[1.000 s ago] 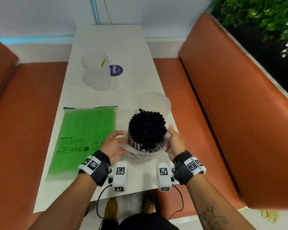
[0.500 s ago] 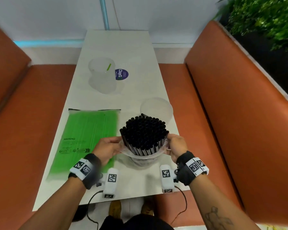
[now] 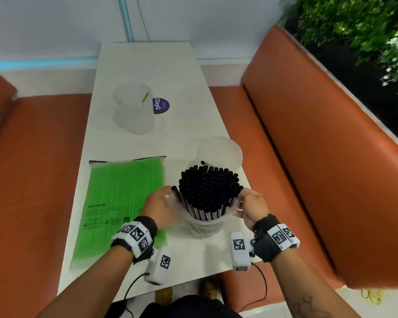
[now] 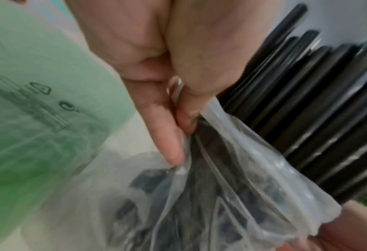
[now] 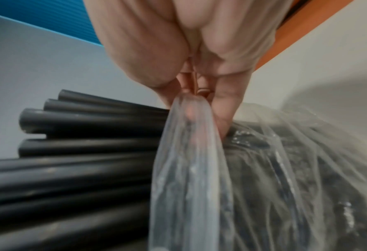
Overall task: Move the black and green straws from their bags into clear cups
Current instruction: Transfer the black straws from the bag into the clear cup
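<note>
A thick bundle of black straws [image 3: 209,190] stands upright near the table's front edge, its lower part in a crumpled clear bag [image 3: 203,227]. My left hand [image 3: 159,204] pinches the bag's left rim [image 4: 202,118]. My right hand [image 3: 251,206] pinches the right rim [image 5: 189,108]. The black straws [image 4: 317,105] [image 5: 75,163] stick out above the bunched plastic. A clear cup [image 3: 220,153] stands just behind the bundle. The bag of green straws [image 3: 122,203] lies flat to the left. A second clear cup [image 3: 133,109] with one green straw [image 3: 145,97] stands farther back.
A round purple sticker [image 3: 160,106] lies beside the far cup. The narrow white table [image 3: 147,63] runs away from me between orange benches [image 3: 319,157]. Green plants [image 3: 365,31] fill the upper right.
Both hands have worked the clear bag lower down the black straw bundle, so more of the straws stands bare. The view has tilted a little.
</note>
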